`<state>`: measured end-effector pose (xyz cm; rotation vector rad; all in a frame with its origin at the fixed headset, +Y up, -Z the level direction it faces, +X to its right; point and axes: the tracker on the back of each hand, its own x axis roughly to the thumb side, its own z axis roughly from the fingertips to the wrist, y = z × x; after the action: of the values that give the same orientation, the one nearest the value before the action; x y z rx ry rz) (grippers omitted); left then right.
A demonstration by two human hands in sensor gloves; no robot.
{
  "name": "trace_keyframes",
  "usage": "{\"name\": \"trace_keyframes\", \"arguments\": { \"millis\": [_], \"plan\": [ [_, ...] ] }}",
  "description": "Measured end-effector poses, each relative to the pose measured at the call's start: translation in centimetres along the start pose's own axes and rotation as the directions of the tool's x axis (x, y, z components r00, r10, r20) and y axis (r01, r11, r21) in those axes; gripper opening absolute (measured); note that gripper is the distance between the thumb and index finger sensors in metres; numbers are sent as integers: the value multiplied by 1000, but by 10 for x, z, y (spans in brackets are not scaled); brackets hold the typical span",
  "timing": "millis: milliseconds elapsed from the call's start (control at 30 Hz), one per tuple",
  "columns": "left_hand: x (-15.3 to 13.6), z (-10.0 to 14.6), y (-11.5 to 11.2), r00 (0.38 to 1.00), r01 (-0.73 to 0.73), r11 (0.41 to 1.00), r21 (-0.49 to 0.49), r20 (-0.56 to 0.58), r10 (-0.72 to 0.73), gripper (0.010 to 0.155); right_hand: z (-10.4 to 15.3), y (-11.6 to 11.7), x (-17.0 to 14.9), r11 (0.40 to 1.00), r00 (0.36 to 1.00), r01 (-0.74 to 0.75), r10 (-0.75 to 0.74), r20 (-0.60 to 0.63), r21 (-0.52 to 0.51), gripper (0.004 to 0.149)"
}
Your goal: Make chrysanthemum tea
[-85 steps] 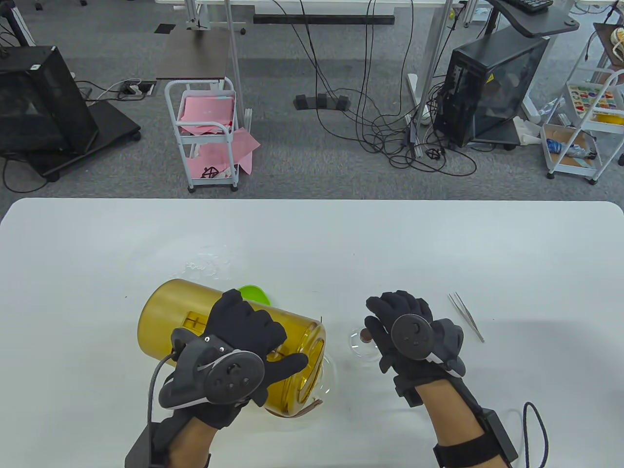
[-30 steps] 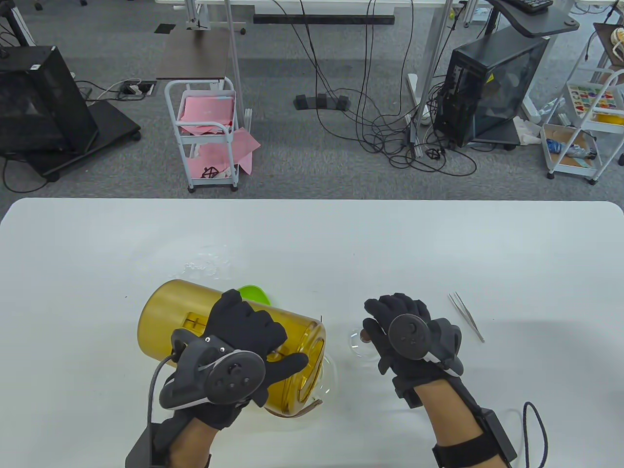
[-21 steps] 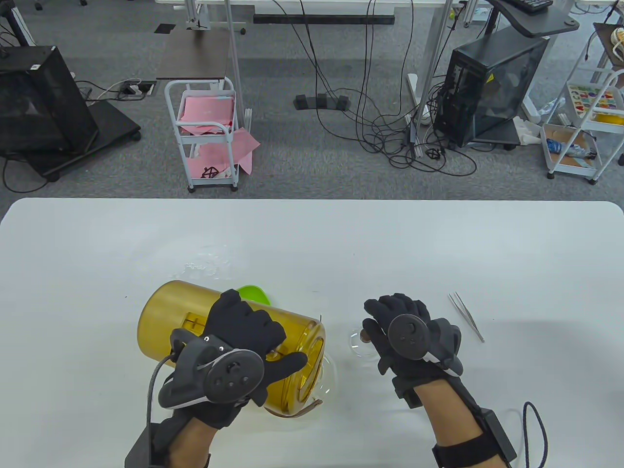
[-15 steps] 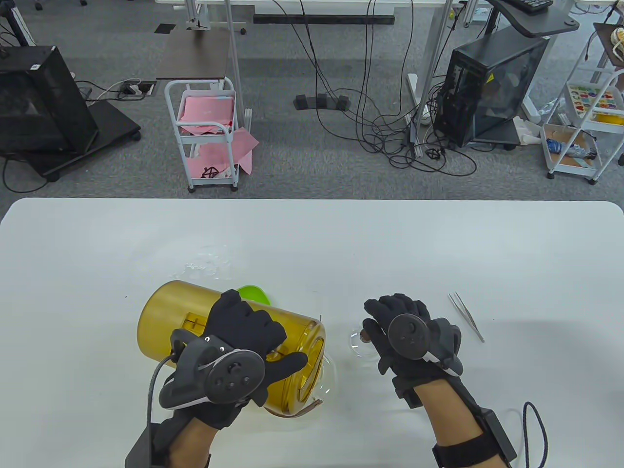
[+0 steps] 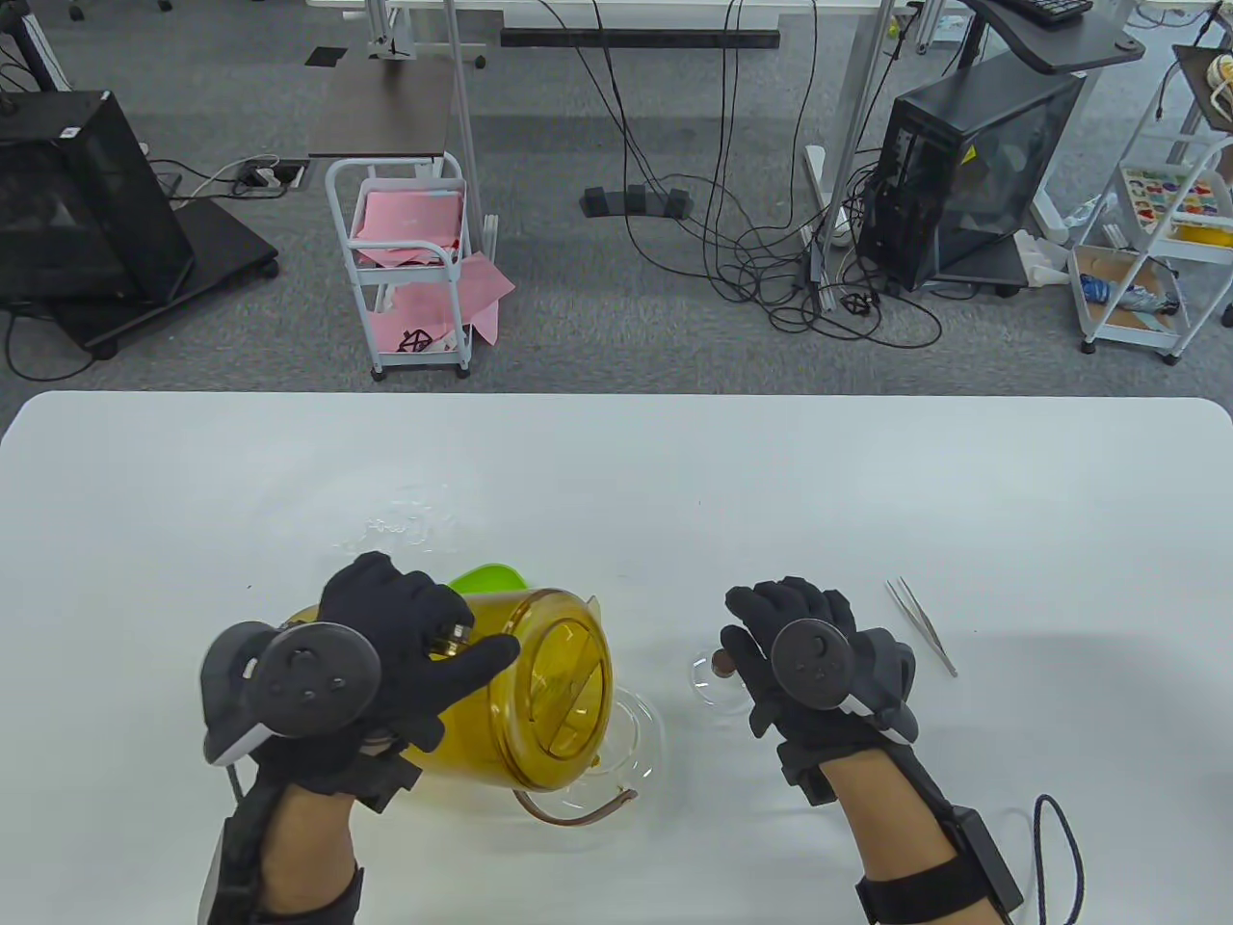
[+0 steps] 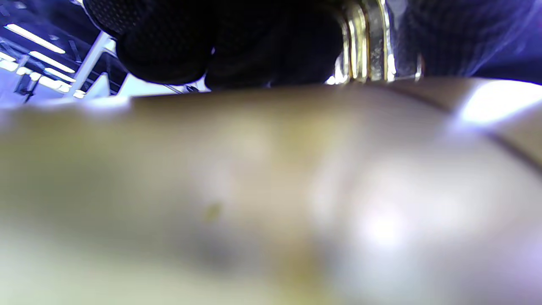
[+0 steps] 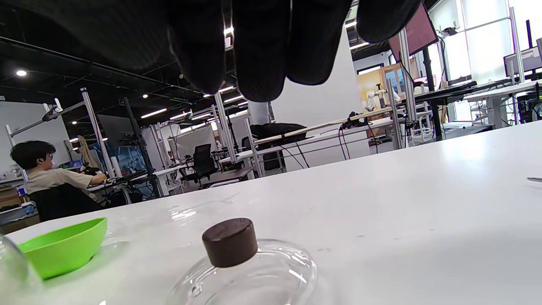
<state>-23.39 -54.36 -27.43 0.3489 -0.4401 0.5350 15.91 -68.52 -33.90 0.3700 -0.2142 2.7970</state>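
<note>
Table view is showing my left hand [image 5: 385,655] wrapping its fingers around the handle of the amber pitcher [image 5: 539,694], which I am tipping on its side so that its mouth and spout are facing the glass teapot [image 5: 636,742] lying just under and beyond my thumb. I am judging this as the water-pouring step; whether water is running I cannot tell. The green bowl [image 5: 491,580] is peeking out past my fingertips, behind the pitcher. My right hand [image 5: 809,665] is hovering with fingers relaxed and loosely bent, gripping nothing, just over the teapot's glass lid [image 5: 715,679], which is lying off the pot so the opening is free. The tweezers [image 5: 923,624] are lying to the outside of that hand.

Left wrist view is filling up with the blurred amber wall of the pitcher pressed close below my fingers [image 6: 169,42], which are curling around the handle [image 6: 366,42] at the top.

Right wrist view is looking along the white table [image 7: 423,190]: my fingertips [image 7: 262,51] are hanging free above the lid's dark knob [image 7: 230,241], not touching it, probably waiting to cap the pot. The green bowl [image 7: 63,245] is sitting off to my thumb side.
</note>
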Motion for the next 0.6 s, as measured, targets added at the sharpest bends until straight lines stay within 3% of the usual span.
{"name": "trace_keyframes", "arguments": {
  "millis": [133,233,300,367,433,500,600],
  "plan": [
    [-39,9,18,983,-162,973,163,-53,173,55,0,1,0,1000,1000,4,-4,-1,8,54],
    [-65,21,29,956,-220,915,339,-114,272,55,0,1,-1,1000,1000,12,-12,-5,8,54],
    [-79,30,32,932,-208,854,476,-168,320,55,-1,0,-3,1000,1000,21,-21,-12,2,55],
    [-97,39,29,882,-168,741,650,-237,408,55,-1,-1,-4,1000,999,31,-31,-19,-3,55],
    [-116,44,20,814,-188,668,720,-266,516,57,-1,-1,-6,999,999,36,-36,-23,-6,56],
    [-137,45,9,766,-225,644,732,-275,581,59,-1,-1,-6,999,999,40,-40,-26,-6,57],
    [-165,43,-15,713,-307,571,761,-213,668,59,-1,-1,-6,999,999,44,-45,-26,-12,57]
  ]
}}
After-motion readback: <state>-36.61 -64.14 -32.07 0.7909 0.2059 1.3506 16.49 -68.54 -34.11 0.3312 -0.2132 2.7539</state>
